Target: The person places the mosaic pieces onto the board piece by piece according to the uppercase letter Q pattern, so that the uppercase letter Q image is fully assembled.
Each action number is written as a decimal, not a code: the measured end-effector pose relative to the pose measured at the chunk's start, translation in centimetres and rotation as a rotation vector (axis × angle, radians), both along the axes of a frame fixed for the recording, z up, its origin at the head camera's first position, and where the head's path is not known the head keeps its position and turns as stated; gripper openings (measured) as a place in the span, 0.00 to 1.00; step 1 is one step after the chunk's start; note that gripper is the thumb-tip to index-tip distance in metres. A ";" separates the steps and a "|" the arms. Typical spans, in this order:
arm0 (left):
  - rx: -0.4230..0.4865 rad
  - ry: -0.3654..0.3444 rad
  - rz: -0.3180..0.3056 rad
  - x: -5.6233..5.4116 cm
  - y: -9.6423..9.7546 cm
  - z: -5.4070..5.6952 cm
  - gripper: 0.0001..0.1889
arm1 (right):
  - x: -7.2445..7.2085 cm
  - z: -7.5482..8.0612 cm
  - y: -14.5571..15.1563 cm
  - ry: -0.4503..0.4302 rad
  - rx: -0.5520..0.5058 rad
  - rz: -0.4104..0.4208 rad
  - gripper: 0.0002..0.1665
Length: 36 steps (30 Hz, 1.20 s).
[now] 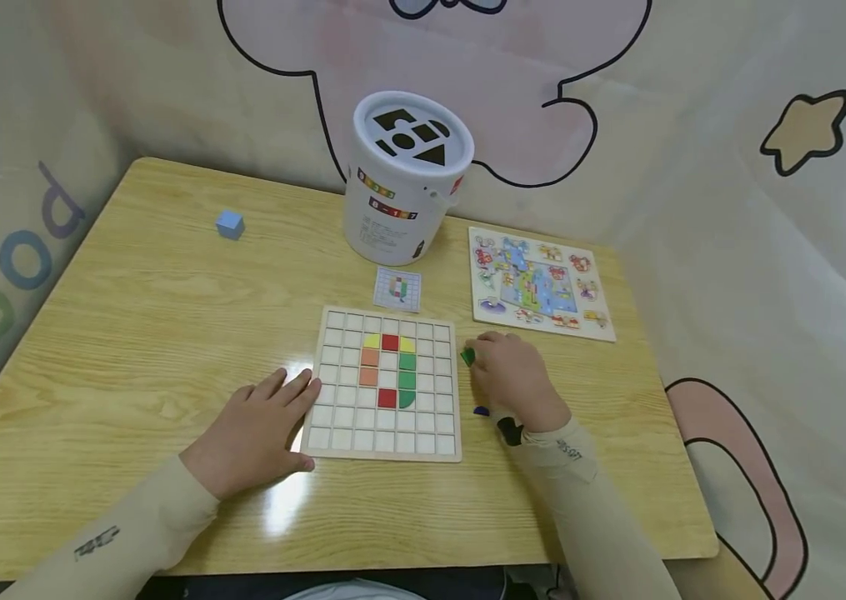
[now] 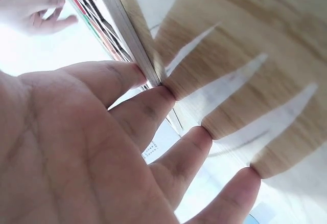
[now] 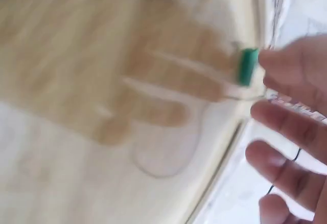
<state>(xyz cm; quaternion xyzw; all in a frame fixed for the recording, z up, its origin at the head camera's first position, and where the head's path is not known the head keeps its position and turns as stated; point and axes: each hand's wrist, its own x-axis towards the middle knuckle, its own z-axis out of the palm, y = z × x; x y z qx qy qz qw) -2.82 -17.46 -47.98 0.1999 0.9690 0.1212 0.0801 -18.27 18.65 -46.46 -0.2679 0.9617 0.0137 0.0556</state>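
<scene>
A white gridded board (image 1: 343,417) lies on the table, with red, yellow, orange and green pieces set in a ring in its cells. My left hand (image 1: 257,429) rests palm down, fingers spread, at the board's left edge; in the left wrist view fingertips (image 2: 166,92) touch the table beside its rim. Just off the board's right edge, my right hand (image 1: 514,377) pinches a small green block (image 3: 248,67) between thumb and index finger, the other fingers apart. A dark blue piece (image 1: 481,411) lies near the right wrist.
Beyond the board lies a small pattern card (image 1: 385,292), with a white bucket (image 1: 392,208) with a shape-cut lid behind it. A picture puzzle board (image 1: 486,287) lies at back right, and a light blue cube (image 1: 230,224) at back left. Printed fabric walls border the table.
</scene>
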 end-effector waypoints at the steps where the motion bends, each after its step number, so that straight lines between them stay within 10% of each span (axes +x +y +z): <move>1: -0.002 -0.002 0.000 0.0 -0.1 -0.1 0.56 | 0.0 -0.3 0.3 -0.017 -0.001 0.000 0.19; 23: 0.046 -0.034 0.041 0.5 -0.5 -0.7 0.55 | 0.6 -0.2 0.1 -0.244 -0.165 -0.251 0.16; 36: 0.038 -0.039 0.027 -0.2 0.2 0.0 0.55 | 3.6 2.0 -8.2 -0.429 -0.416 0.025 0.08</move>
